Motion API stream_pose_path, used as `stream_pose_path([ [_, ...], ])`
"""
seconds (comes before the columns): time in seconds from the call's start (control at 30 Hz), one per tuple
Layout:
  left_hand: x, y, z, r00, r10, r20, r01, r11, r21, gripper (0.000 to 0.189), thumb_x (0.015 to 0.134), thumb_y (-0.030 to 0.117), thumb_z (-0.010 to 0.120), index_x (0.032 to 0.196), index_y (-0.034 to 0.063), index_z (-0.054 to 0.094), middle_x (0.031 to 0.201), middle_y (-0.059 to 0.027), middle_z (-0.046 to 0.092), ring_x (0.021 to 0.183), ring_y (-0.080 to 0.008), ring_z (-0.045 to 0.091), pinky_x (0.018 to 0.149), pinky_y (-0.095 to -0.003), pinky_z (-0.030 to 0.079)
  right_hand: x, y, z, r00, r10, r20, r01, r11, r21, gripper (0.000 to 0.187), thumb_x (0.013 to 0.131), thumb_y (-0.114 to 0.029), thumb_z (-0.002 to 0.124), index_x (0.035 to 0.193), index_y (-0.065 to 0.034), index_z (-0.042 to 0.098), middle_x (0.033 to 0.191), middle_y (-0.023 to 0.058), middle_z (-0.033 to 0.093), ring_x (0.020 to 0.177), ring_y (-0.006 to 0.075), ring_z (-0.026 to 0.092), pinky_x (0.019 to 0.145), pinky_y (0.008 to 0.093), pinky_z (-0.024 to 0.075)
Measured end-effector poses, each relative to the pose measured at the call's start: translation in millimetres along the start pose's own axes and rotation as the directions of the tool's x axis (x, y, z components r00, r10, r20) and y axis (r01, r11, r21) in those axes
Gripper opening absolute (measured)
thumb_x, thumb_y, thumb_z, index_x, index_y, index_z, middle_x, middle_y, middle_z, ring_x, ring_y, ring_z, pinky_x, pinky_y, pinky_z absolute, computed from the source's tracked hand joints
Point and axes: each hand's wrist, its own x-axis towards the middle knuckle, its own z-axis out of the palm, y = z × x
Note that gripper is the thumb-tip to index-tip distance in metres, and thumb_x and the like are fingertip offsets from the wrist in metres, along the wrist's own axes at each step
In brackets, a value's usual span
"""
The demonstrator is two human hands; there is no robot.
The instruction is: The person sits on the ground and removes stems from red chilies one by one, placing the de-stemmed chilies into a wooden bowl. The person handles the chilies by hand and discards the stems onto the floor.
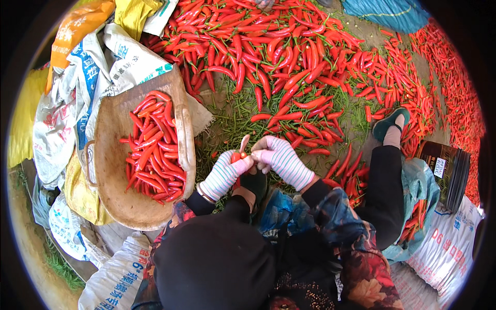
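Note:
My left hand [223, 176], in a striped knit glove, grips a red chili pepper [235, 157] whose pale stem end faces up. Part of the pepper shows below my fingers. A thin pale pink piece [244, 142] sticks up beside it; I cannot tell whether it is a glove tip or a tool. My right hand [285, 159], gloved alike, has its thumb and fingers pinched together right at that stem end. Whatever lies between those fingertips is hidden. Left of my hands, a worn wooden scoop-shaped basin [112, 193] holds a heap of red chili peppers [155, 151].
A large pile of red chili peppers [271, 42] with green stems covers the floor ahead. Loose green stems [228, 116] litter the ground near my hands. Woven sacks [58, 128] crowd the left. A teal bag [418, 186] and a dark box [445, 170] stand right. Another person's hand [265, 4] shows at the top.

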Motion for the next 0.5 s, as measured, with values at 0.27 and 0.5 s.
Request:
stream_pose_path([
  [0.27, -1, 13, 11, 1.0, 0.029, -0.008, -0.029, 0.998, -0.048, 0.018, 0.089, 0.018, 0.063, 0.093, 0.0009, 0.061, 0.079, -0.002, 0.064, 0.067, -0.0085, 0.058, 0.064, -0.0227, 0.046, 4, 1, 15, 0.961, -0.228, -0.157, 0.243, 0.966, 0.085, 0.008, 0.08, -0.002, 0.057, 0.086, -0.0055, 0.056, 0.073, 0.0012, 0.057, 0.056, 0.0109, 0.054, 0.047, 0.026, 0.0442],
  [0.5, -8, 11, 11, 0.976, 0.009, -0.218, -0.064, 0.966, -0.249, 0.017, 0.088, 0.016, 0.063, 0.086, -0.0004, 0.062, 0.075, -0.0064, 0.062, 0.063, -0.0133, 0.057, 0.064, -0.025, 0.047, 64, 6, 6, 0.747, -0.659, 0.091, 0.155, 0.04, -0.987, 0.026, 0.085, -0.014, 0.054, 0.11, -0.0148, 0.06, 0.103, 0.0128, 0.055, 0.081, 0.0317, 0.061, 0.068, 0.0434, 0.0521],
])
